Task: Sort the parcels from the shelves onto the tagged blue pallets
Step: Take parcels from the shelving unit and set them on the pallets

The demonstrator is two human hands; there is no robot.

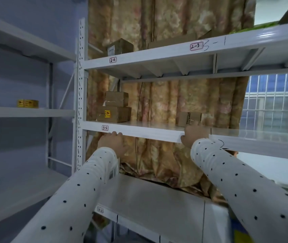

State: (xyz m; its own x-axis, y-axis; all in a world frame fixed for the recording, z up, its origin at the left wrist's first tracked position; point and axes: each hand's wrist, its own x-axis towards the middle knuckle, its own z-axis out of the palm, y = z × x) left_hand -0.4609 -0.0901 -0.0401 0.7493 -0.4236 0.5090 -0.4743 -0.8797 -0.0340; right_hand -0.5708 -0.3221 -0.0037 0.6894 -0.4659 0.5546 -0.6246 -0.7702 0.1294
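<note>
My left hand [112,142] sits under the front lip of the smooth white metal shelf [139,131], fingertips curled up onto its edge beside the 3-2 tag [105,128], holding no parcel. My right hand [195,135] hooks over that same lip, thumb underneath, fingers almost touching a small brown cardboard box [188,118]. Two taped, squarish cartons [115,107] sit stacked further left against the floral curtain [166,102].
</note>
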